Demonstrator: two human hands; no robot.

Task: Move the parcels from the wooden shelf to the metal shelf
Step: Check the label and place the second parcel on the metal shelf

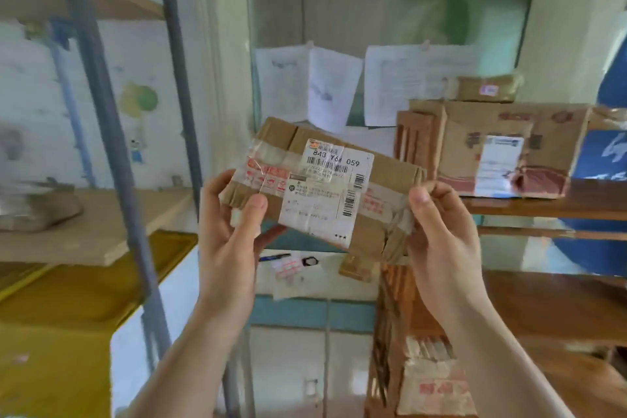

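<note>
Centrally, I hold a flat brown cardboard parcel (pixel 322 187), taped and white-labelled, tilted in mid-air between the grey metal shelf (pixel 101 132) and wooden shelf (pixel 549 204); left hand (pixel 230 231) and right hand (pixel 441 237) fingers grip its ends.

Parcel (pixel 319 180): matt brown cardboard, glossy clear tape creased under the fingertips (pixel 256 205), smooth white paper label between both thumbs. Shelf (pixel 549 204): reddish wood. Rack posts (pixel 101 105): grey painted metal.
</note>
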